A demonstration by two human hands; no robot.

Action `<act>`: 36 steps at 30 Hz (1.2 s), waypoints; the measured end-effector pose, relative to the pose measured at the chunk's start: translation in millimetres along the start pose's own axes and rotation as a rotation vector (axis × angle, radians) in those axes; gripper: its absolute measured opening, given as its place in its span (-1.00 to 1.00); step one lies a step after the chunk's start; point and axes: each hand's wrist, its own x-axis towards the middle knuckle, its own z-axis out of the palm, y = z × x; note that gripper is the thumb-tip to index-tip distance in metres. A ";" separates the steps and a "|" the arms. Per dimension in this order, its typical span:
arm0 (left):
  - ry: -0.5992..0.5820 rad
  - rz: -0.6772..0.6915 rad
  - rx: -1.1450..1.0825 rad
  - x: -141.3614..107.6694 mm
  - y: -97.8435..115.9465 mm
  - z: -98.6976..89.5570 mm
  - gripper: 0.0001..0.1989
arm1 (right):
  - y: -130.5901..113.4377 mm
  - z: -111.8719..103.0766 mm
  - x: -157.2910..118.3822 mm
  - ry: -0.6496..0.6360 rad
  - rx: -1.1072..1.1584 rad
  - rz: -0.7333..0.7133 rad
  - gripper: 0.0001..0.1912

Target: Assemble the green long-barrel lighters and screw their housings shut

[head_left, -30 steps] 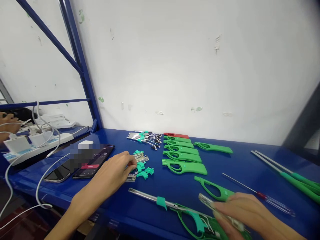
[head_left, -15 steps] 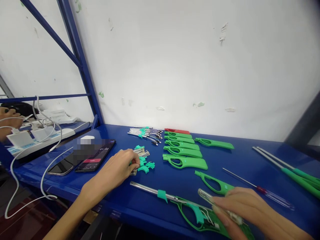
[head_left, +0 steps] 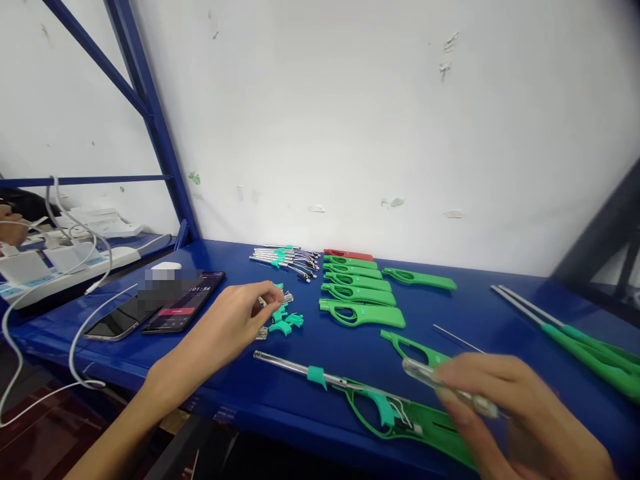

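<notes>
My right hand (head_left: 500, 407) pinches a clear lighter fuel tank (head_left: 425, 373) between thumb and fingers, raised over the right part of the bench. Below it lies an open green lighter half-shell (head_left: 445, 433) fitted with a metal tube (head_left: 283, 363), a teal trigger (head_left: 383, 407) and thin wires. Thumb and forefinger of my left hand (head_left: 245, 307) are closed on another clear fuel tank (head_left: 287, 298) at the small-parts pile; the fingers cover most of it. Loose teal triggers (head_left: 281, 327) lie just below that hand.
Green lighter shells (head_left: 363, 313) lie in a column, with a red shell (head_left: 349, 255) at the back. Metal tubes with wires (head_left: 283, 257) sit left of them. A screwdriver (head_left: 457, 339) and long green-handled tongs (head_left: 565, 333) lie right. Phones (head_left: 185, 310) and white cables (head_left: 75, 333) occupy the left.
My left hand has shifted up the parts pile, its fingertips now at a clear fuel tank. My right hand has lifted its tank away from the half-shell. The view has moved slightly.
</notes>
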 end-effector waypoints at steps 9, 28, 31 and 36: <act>-0.131 0.033 -0.567 -18.6 52.9 11.5 -0.69 | -12.7 4.6 1.8 0.075 0.140 0.187 -0.91; -0.295 -0.055 -1.105 -46.7 97.9 47.0 -0.60 | -7.0 3.6 12.7 -0.383 -0.039 -0.092 -0.82; -0.278 -0.024 -1.101 -45.9 98.2 50.0 -0.65 | -7.7 3.0 10.8 -0.385 -0.067 -0.111 -0.77; -0.225 -0.019 -1.040 -46.7 95.0 55.1 -0.75 | -8.2 0.4 8.5 -0.407 -0.042 -0.122 -0.65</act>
